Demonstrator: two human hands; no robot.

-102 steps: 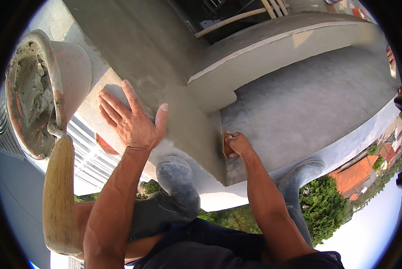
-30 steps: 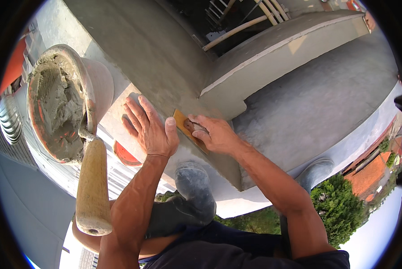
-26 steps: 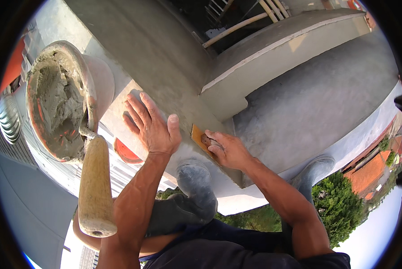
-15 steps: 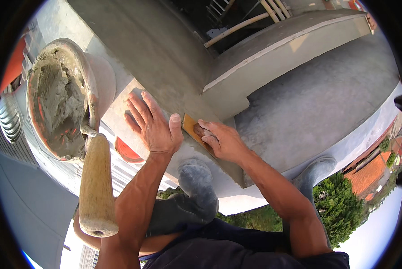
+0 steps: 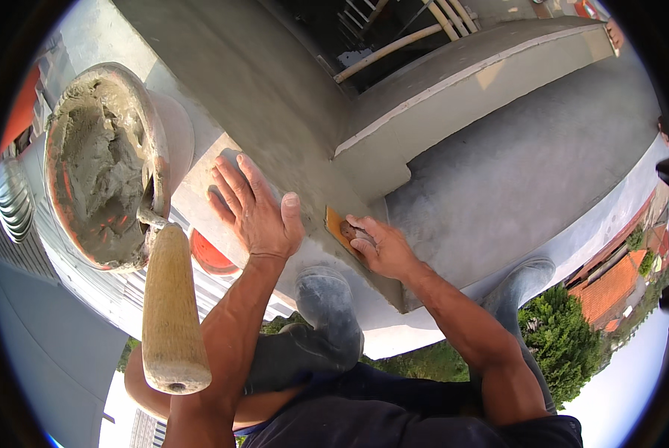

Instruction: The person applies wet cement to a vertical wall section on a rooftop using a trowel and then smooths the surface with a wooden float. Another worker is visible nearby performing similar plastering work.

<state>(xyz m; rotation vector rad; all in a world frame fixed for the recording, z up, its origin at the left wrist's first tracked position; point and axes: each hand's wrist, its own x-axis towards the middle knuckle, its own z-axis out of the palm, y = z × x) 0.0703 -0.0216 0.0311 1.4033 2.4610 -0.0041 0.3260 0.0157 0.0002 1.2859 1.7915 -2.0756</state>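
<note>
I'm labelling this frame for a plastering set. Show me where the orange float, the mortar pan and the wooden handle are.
orange float [image 5: 335, 225]: head view, on its bare orange corner beside the fingers.
mortar pan [image 5: 95, 160]: head view, on the grey mortar inside it.
wooden handle [image 5: 170, 313]: head view, on the middle of its shaft.

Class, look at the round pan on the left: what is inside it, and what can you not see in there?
The pan holds wet grey mortar. A wooden-handled trowel dips in; its blade is hidden.
</note>
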